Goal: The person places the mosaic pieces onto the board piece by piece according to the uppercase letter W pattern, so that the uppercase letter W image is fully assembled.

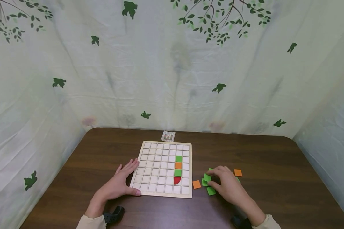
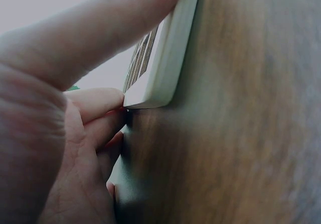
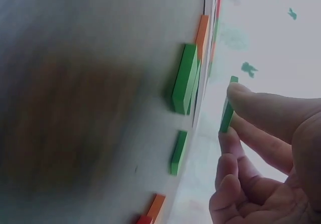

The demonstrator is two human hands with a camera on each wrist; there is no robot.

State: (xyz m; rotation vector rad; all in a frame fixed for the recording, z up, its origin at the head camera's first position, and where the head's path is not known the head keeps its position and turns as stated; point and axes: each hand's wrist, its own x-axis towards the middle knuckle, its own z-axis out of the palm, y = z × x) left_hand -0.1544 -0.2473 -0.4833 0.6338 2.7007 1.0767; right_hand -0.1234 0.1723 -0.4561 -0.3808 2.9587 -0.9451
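head camera: a person works over a dark wooden counter (image 1: 281,181), both hands at tiles and a board. the right grip (image 1: 226,184) is narrow, thumb and fingers pinching a green tile (image 3: 227,119); the right wrist camera shows that tile raised clear of the counter. below the right grip lie loose green tiles (image 1: 211,190), some overlapping. an orange tile (image 1: 196,184) rests to the left of that grip, just beside the board's edge, and a second orange tile (image 1: 238,172) lies just to its right. a red piece (image 3: 144,219) is partly in sight at the lower edge of the right wrist view.

the left grip (image 1: 118,183) is wide, fingers reaching along the left side of the gridded board (image 1: 190,178) and thumb at its near edge, touching it near the corner. the board lies flat between the two grips. to the right of the left grip, one column holds a green square (image 1: 178,158), an orange square (image 1: 178,165), another green square (image 1: 177,172) and a red rounded piece (image 1: 177,180), in line toward the person. a small printed card (image 1: 168,136) lies beyond both grips, at the board's far edge.
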